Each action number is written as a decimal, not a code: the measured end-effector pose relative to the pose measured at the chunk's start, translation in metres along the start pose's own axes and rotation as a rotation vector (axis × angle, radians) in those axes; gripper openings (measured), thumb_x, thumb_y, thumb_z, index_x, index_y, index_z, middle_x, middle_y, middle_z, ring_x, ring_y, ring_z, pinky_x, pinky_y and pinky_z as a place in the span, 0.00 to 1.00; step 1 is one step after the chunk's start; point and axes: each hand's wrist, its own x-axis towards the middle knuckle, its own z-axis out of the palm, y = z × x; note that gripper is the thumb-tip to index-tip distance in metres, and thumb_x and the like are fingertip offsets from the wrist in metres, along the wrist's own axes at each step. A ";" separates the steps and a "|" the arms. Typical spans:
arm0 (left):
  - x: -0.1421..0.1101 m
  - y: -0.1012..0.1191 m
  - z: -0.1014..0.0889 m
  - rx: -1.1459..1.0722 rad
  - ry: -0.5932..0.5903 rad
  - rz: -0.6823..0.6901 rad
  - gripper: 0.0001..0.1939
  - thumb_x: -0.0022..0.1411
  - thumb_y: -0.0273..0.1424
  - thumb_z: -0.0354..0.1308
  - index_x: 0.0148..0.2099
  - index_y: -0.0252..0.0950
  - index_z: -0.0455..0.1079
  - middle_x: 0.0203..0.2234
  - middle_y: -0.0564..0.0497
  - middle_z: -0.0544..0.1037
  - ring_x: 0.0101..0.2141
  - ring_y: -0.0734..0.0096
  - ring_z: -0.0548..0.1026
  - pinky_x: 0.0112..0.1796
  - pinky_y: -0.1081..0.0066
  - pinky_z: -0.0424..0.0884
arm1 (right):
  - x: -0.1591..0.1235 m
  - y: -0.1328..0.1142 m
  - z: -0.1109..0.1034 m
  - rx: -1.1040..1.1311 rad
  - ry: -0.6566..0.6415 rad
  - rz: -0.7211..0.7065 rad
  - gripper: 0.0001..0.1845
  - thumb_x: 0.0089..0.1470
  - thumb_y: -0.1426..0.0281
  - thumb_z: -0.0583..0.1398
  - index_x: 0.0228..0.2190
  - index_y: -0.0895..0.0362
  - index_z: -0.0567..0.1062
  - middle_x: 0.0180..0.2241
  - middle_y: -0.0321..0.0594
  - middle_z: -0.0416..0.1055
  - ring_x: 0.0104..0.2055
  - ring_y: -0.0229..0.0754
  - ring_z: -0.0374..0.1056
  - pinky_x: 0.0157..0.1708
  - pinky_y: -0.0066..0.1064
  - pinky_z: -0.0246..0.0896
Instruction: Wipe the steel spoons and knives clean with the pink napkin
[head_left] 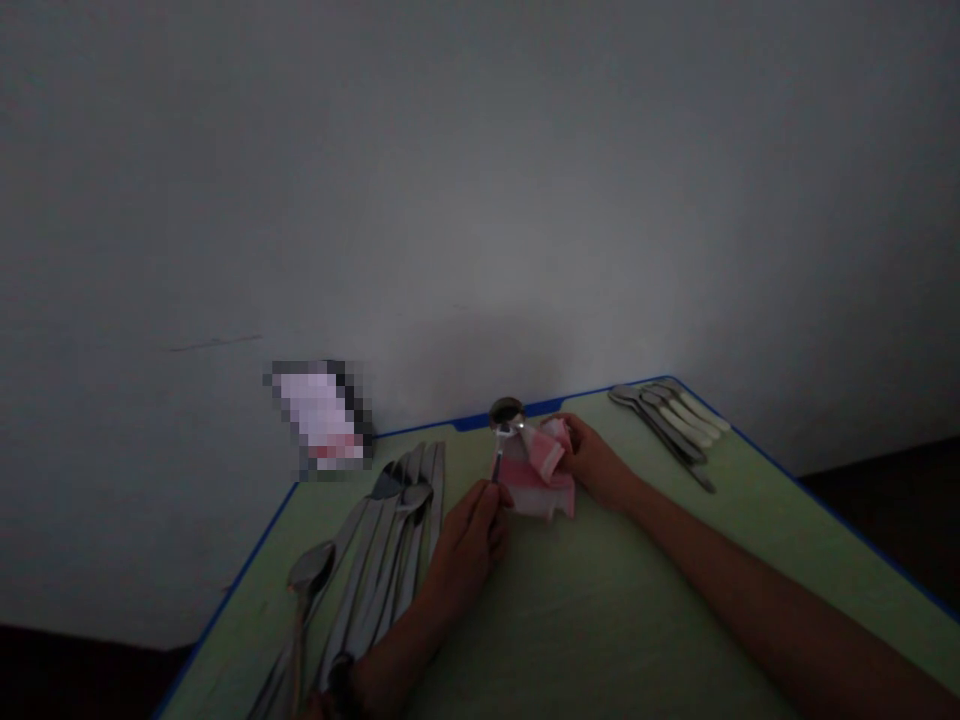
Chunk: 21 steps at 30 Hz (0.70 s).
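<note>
My left hand [472, 530] is closed round the handle of a large round-bowled spoon, perhaps a ladle [507, 411], whose bowl points up toward the wall. A pink and white cloth [536, 485] hangs beside and partly behind the handle. My right hand [591, 462] grips the cloth near the bowl, its fingertips partly hidden by the folds. Left of my left hand lies a spread of metal cutlery [375, 560], with spoons and long flat handles. One large spoon [311, 570] rests at its outer side.
A group of spoons [652, 420], some with white handles, lies at the table's far right corner. A blurred-out phone-like object [322, 415] leans at the far left corner. The green table [600, 620] has a blue edge and meets a grey wall [480, 200].
</note>
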 end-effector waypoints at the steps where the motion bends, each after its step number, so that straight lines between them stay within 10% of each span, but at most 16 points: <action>1: 0.000 0.000 0.000 -0.017 0.008 -0.002 0.17 0.61 0.47 0.48 0.31 0.38 0.61 0.16 0.62 0.54 0.15 0.82 0.51 0.15 0.82 0.50 | 0.000 0.000 0.000 -0.013 -0.027 0.003 0.21 0.41 0.69 0.61 0.40 0.56 0.65 0.37 0.39 0.72 0.35 0.39 0.68 0.36 0.31 0.63; 7: 0.000 -0.001 0.001 -0.038 0.067 0.036 0.17 0.60 0.46 0.49 0.31 0.38 0.59 0.16 0.63 0.56 0.13 0.84 0.52 0.13 0.83 0.51 | -0.002 -0.007 0.003 -0.143 -0.086 -0.037 0.26 0.39 0.73 0.61 0.44 0.56 0.67 0.35 0.37 0.71 0.30 0.36 0.64 0.30 0.27 0.58; 13: 0.000 -0.001 0.003 0.008 0.050 0.055 0.16 0.63 0.45 0.46 0.31 0.38 0.58 0.15 0.63 0.57 0.13 0.83 0.54 0.13 0.83 0.52 | -0.001 -0.011 0.004 -0.102 -0.202 -0.073 0.10 0.46 0.68 0.55 0.33 0.57 0.72 0.28 0.35 0.67 0.29 0.37 0.60 0.30 0.28 0.55; 21: -0.003 0.004 0.001 0.229 0.112 0.145 0.16 0.64 0.43 0.43 0.32 0.38 0.61 0.12 0.62 0.59 0.11 0.81 0.56 0.13 0.80 0.52 | 0.002 -0.002 0.005 0.003 0.180 0.028 0.20 0.36 0.72 0.61 0.37 0.56 0.68 0.25 0.30 0.64 0.26 0.35 0.59 0.25 0.26 0.54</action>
